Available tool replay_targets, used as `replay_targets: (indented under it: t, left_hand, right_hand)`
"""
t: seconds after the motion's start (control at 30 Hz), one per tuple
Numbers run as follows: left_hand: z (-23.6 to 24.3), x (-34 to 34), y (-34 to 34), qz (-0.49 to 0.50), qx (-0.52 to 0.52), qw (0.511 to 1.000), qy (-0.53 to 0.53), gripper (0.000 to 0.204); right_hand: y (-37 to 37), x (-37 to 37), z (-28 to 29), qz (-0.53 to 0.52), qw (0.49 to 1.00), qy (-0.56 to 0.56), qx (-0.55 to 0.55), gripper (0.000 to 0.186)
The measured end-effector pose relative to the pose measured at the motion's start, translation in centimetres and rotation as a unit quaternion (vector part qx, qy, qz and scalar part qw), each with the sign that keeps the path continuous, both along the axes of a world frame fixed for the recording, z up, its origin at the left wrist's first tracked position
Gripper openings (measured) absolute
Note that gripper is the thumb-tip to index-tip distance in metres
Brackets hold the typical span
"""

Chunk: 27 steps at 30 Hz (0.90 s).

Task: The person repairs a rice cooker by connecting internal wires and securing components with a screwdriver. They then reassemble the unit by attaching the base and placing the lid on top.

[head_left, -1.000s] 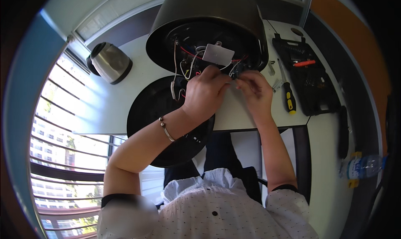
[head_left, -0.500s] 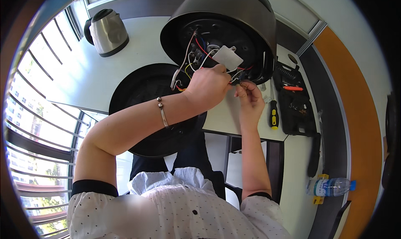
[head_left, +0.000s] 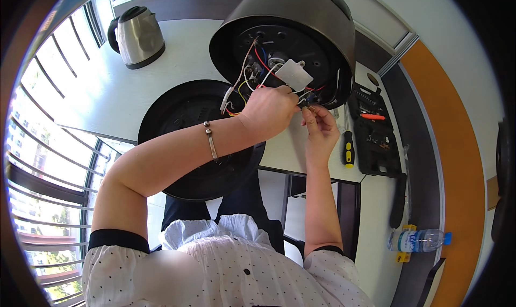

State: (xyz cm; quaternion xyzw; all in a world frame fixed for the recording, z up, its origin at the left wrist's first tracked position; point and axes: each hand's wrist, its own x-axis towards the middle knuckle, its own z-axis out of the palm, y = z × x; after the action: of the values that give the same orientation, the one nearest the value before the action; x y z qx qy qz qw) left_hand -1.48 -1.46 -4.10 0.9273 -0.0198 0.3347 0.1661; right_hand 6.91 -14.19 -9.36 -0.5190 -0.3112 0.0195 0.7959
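Mid-rewiring: left hand [head_left: 269, 111] grips the wire bundle [head_left: 242, 84] at the upturned cooker's [head_left: 293, 38] open base, right hand [head_left: 321, 127] pinches a small connector [head_left: 305, 107] beside it; next likely needs careful seating.

A home or office room used as a repair corner: a white desk [head_left: 161, 87] beside a barred window [head_left: 48, 162], an open tool case [head_left: 376, 138] right of the fingers [head_left: 306, 107], and a kettle [head_left: 137, 35] far to their left.
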Motion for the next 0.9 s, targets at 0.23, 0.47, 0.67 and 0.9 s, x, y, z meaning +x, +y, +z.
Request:
replay_targets:
  t: [0.23, 0.47, 0.67, 0.9]
  left_hand:
    - [0.0, -0.1, -0.1, -0.004, -0.039, 0.999, -0.005, 0.012]
    - [0.8, 0.0, -0.4, -0.009, -0.130, 0.991, 0.013, 0.008]
    - [0.8, 0.4, 0.0, -0.032, -0.152, 0.987, 0.052, 0.014]
    - [0.7, 0.9, 0.2, -0.031, -0.115, 0.991, 0.057, 0.014]
  right_hand:
    - [0.3, -0.2, 0.2, -0.006, 1.000, -0.001, 0.017, 0.013]
    - [0.2, 0.1, -0.2, 0.019, 0.999, 0.023, 0.032, 0.014]
    - [0.1, 0.3, -0.4, 0.034, 0.997, 0.034, 0.061, 0.013]
    - [0.1, 0.2, -0.4, 0.047, 0.996, 0.031, 0.072, 0.013]
